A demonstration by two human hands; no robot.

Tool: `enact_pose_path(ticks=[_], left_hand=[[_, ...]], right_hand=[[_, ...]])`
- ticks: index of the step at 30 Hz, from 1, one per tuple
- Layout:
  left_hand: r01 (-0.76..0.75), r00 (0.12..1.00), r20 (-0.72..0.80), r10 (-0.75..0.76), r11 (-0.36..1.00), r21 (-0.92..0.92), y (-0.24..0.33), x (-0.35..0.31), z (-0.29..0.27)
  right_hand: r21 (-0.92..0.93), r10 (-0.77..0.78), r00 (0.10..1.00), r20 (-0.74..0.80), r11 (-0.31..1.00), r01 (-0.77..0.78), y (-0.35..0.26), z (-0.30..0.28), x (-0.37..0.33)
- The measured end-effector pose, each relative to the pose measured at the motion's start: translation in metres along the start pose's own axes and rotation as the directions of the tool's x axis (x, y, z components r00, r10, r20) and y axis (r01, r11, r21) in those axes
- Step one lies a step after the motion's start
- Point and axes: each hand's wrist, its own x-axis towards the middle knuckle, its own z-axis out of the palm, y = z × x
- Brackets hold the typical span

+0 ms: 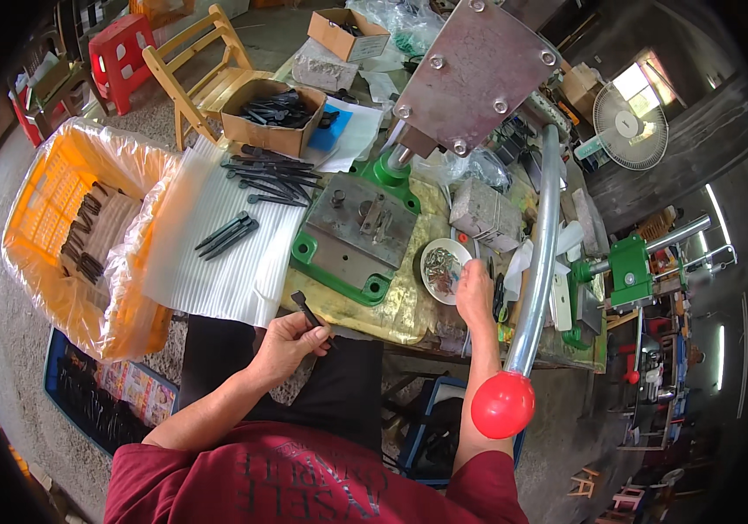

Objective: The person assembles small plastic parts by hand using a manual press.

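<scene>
My left hand (294, 339) is closed around a slim black plastic part (306, 307) with a wider flat end, held upright in front of the table edge. My right hand (474, 284) reaches to the right side of a white bowl (427, 277) that contains many small metal pins (441, 266). Its fingers are drawn together at the pins, and what they pinch is hidden. Between the hands and beyond them stands a green press (352, 271) with a steel fixture block (377, 218) on its bed. Similar black parts (227, 236) lie on white foam sheeting (243, 284) to the left.
The press lever with a red ball knob (502, 405) slants above my right forearm. An orange crate (33, 223) lined with plastic holds black parts at the left. A cardboard box (252, 127) of black parts, a stone block (485, 210) and a fan (626, 124) are farther off.
</scene>
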Motion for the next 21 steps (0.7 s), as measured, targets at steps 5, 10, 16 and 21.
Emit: enact_pose_path(ticks=[5, 10, 16, 21], left_hand=[[0.01, 1.0, -0.001, -0.01, 1.0, 0.008, -0.004, 0.0, 0.0], [0.023, 1.0, -0.01, -0.023, 1.0, 0.005, -0.004, -0.001, -0.002], [0.028, 1.0, -0.012, -0.028, 0.999, 0.024, -0.005, -0.001, -0.003], [0.028, 0.999, -0.017, -0.028, 1.0, 0.003, -0.008, -0.001, -0.004]], right_hand=[[0.095, -0.094, 0.991, -0.099, 0.99, 0.104, 0.019, 0.007, 0.002], [0.097, -0.098, 0.985, -0.142, 0.989, 0.113, 0.003, 0.0, 0.001], [0.162, 0.027, 0.995, -0.091, 0.987, -0.012, 0.002, -0.011, 0.001], [0.016, 0.064, 0.997, -0.041, 0.998, -0.064, -0.013, -0.024, -0.005]])
